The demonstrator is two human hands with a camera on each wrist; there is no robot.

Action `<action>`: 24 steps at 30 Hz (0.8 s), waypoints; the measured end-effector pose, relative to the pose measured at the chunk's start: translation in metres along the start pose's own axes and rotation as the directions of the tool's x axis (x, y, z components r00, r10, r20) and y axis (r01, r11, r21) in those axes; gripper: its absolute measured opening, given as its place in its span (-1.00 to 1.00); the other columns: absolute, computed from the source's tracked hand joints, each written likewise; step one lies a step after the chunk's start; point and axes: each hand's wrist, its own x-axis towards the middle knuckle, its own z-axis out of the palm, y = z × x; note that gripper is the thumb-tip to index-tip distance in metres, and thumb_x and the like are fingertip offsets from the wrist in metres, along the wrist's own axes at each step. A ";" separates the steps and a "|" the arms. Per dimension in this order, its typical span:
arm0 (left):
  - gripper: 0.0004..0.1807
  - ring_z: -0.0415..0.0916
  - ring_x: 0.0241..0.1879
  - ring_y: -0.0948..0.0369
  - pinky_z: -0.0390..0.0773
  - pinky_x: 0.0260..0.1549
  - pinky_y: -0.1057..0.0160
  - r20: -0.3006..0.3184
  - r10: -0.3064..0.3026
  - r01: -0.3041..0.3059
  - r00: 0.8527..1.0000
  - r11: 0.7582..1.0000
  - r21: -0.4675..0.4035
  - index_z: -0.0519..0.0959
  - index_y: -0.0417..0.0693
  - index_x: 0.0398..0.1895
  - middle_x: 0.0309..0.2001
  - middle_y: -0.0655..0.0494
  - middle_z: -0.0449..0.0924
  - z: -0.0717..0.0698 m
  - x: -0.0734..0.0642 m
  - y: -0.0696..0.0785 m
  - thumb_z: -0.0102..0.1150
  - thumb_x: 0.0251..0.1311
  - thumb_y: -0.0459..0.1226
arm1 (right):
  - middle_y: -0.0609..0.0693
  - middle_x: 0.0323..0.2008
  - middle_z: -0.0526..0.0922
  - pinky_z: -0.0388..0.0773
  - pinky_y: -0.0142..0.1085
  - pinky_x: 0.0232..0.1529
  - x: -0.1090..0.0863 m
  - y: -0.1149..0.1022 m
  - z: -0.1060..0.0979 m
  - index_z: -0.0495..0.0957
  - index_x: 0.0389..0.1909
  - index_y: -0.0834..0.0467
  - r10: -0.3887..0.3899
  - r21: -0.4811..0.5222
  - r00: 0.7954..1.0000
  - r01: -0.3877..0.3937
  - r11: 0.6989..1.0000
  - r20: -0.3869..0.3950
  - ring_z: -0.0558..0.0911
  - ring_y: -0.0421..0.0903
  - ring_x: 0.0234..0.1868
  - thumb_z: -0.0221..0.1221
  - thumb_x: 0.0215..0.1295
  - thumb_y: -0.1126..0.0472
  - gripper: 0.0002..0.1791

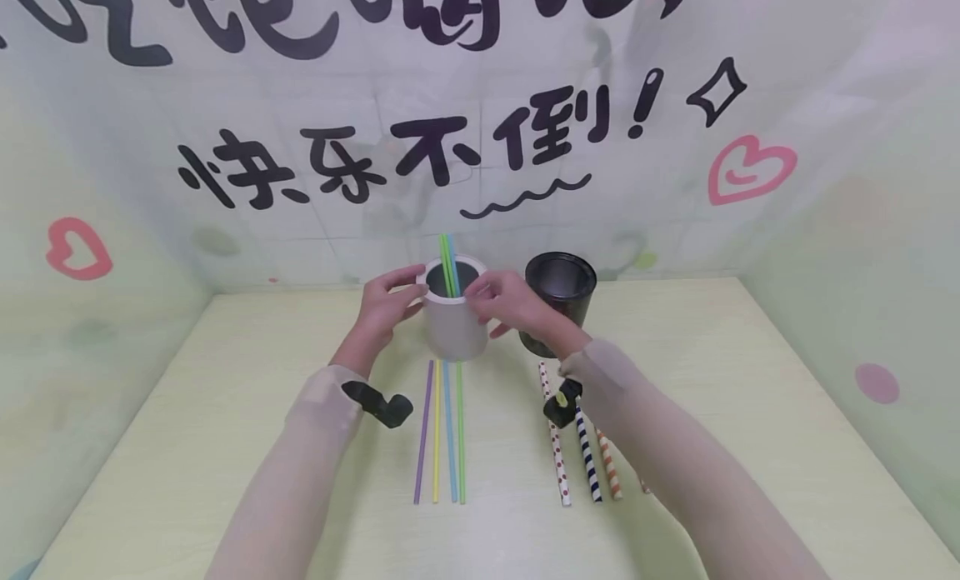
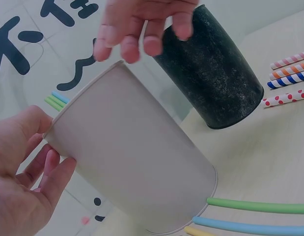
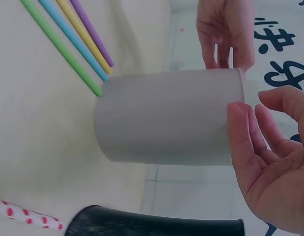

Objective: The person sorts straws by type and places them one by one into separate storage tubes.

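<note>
A light grey cup [image 1: 457, 330] stands upright at the back of the table, with green straws [image 1: 447, 263] and a blue straw [image 1: 453, 267] sticking out of it. My left hand [image 1: 385, 307] holds its left side near the rim, thumb and fingers against the wall. On the right, my right hand [image 1: 510, 301] has loosely bent fingers at the rim; in the right wrist view its fingertips [image 3: 237, 109] lie at the edge, gripping no straw. Behind the right forearm, a black cup [image 1: 561, 276] stands partly hidden.
Purple [image 1: 423, 434], yellow [image 1: 437, 434], blue [image 1: 450, 434] and green [image 1: 461, 434] straws lie in front of the grey cup. Further right are a red-dotted straw [image 1: 557, 463], a blue-striped straw [image 1: 588, 459], an orange-striped straw [image 1: 610, 467] and a pink-striped straw [image 2: 289, 60]. A printed sheet [image 1: 405, 238] hangs behind.
</note>
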 end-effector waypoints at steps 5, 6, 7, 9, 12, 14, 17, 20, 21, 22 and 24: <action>-0.52 0.40 0.06 0.09 0.59 -0.11 0.30 0.006 0.002 -0.002 1.000 1.000 0.007 0.44 -0.14 0.16 0.08 -0.06 0.37 -0.002 -0.001 0.000 0.10 0.10 -0.41 | 0.18 -0.25 0.53 0.68 -0.07 -0.41 -0.010 0.017 0.009 0.49 -0.10 0.31 -0.018 0.012 1.000 0.017 1.000 0.026 0.56 0.02 -0.31 0.09 0.20 0.34 -0.75; -0.53 0.40 0.06 0.09 0.59 -0.11 0.30 0.006 0.004 -0.004 1.000 1.000 0.011 0.44 -0.14 0.16 0.09 -0.06 0.37 -0.003 -0.001 0.000 0.10 0.11 -0.41 | 0.18 -0.26 0.53 0.68 -0.09 -0.41 -0.010 0.021 0.011 0.49 -0.11 0.32 -0.017 0.021 1.000 0.016 1.000 0.019 0.55 0.02 -0.31 0.09 0.19 0.35 -0.76; -0.52 0.39 0.07 0.09 0.59 -0.10 0.29 0.006 0.005 -0.005 1.000 1.000 0.013 0.43 -0.14 0.17 0.09 -0.06 0.36 -0.003 -0.001 -0.001 0.10 0.11 -0.41 | 0.17 -0.27 0.53 0.68 -0.10 -0.41 -0.010 0.024 0.014 0.49 -0.12 0.31 -0.014 0.030 1.000 0.013 0.999 0.009 0.55 0.01 -0.31 0.10 0.18 0.35 -0.76; -0.53 0.39 0.06 0.09 0.59 -0.10 0.28 0.000 0.004 -0.004 1.000 1.000 0.010 0.44 -0.13 0.16 0.08 -0.05 0.37 -0.003 -0.001 -0.001 0.10 0.11 -0.41 | 0.15 -0.29 0.52 0.68 -0.13 -0.43 -0.009 0.032 0.019 0.49 -0.13 0.32 -0.007 0.056 1.000 0.008 0.998 -0.012 0.54 0.00 -0.30 0.10 0.17 0.36 -0.76; -0.53 0.40 0.06 0.09 0.59 -0.11 0.28 0.002 0.006 -0.006 1.000 1.000 0.004 0.44 -0.14 0.16 0.07 -0.05 0.37 -0.003 0.000 -0.002 0.09 0.11 -0.42 | 0.14 -0.31 0.51 0.68 -0.14 -0.41 -0.010 0.041 0.026 0.48 -0.12 0.36 0.021 0.112 0.999 -0.018 0.994 -0.029 0.53 0.02 -0.29 0.09 0.15 0.38 -0.74; -0.53 0.40 0.05 0.09 0.60 -0.11 0.29 0.004 0.007 -0.007 1.000 1.000 -0.005 0.44 -0.14 0.16 0.07 -0.05 0.37 -0.003 0.000 -0.002 0.09 0.11 -0.42 | 0.13 -0.33 0.50 0.68 -0.14 -0.42 -0.007 0.050 0.032 0.47 -0.10 0.37 0.049 0.145 0.998 -0.043 0.988 -0.038 0.53 0.04 -0.28 0.08 0.16 0.39 -0.73; -0.53 0.40 0.06 0.09 0.59 -0.12 0.30 0.004 0.010 -0.010 1.000 1.000 -0.004 0.44 -0.14 0.16 0.07 -0.04 0.38 -0.002 -0.001 -0.002 0.09 0.11 -0.42 | 0.11 -0.38 0.51 0.67 -0.16 -0.46 -0.004 0.060 0.042 0.48 -0.09 0.37 0.097 0.172 0.994 -0.086 0.981 -0.059 0.54 0.02 -0.33 0.08 0.15 0.40 -0.72; -0.53 0.39 0.07 0.08 0.60 -0.11 0.30 0.004 0.010 -0.010 1.000 1.000 -0.003 0.44 -0.14 0.16 0.07 -0.04 0.38 -0.002 -0.001 -0.001 0.10 0.11 -0.41 | 0.07 -0.44 0.51 0.67 -0.17 -0.51 0.001 0.072 0.052 0.50 -0.11 0.34 0.152 0.181 0.985 -0.134 0.974 -0.086 0.54 -0.03 -0.38 0.10 0.13 0.40 -0.73; -0.53 0.39 0.07 0.08 0.60 -0.12 0.30 0.005 0.009 -0.009 1.000 1.000 -0.003 0.44 -0.14 0.15 0.08 -0.04 0.38 -0.001 -0.001 -0.001 0.10 0.11 -0.41 | 0.07 -0.45 0.51 0.67 -0.19 -0.52 0.001 0.074 0.055 0.50 -0.12 0.33 0.167 0.182 0.982 -0.148 0.972 -0.093 0.54 -0.05 -0.40 0.11 0.14 0.39 -0.74; -0.53 0.39 0.07 0.08 0.60 -0.11 0.30 0.006 0.008 -0.008 1.000 1.000 0.000 0.44 -0.14 0.16 0.08 -0.04 0.38 -0.001 -0.001 -0.001 0.10 0.11 -0.41 | 0.07 -0.46 0.51 0.67 -0.19 -0.53 0.001 0.076 0.059 0.50 -0.12 0.33 0.178 0.180 0.979 -0.158 0.971 -0.098 0.54 -0.06 -0.41 0.12 0.14 0.38 -0.74; -0.53 0.39 0.07 0.08 0.60 -0.11 0.29 0.006 0.006 -0.006 1.000 1.000 -0.003 0.44 -0.14 0.15 0.08 -0.05 0.38 -0.001 -0.001 -0.001 0.10 0.11 -0.41 | 0.09 -0.44 0.52 0.67 -0.20 -0.54 0.000 0.079 0.065 0.49 -0.12 0.33 0.201 0.188 0.973 -0.178 0.966 -0.109 0.55 -0.05 -0.42 0.14 0.15 0.36 -0.74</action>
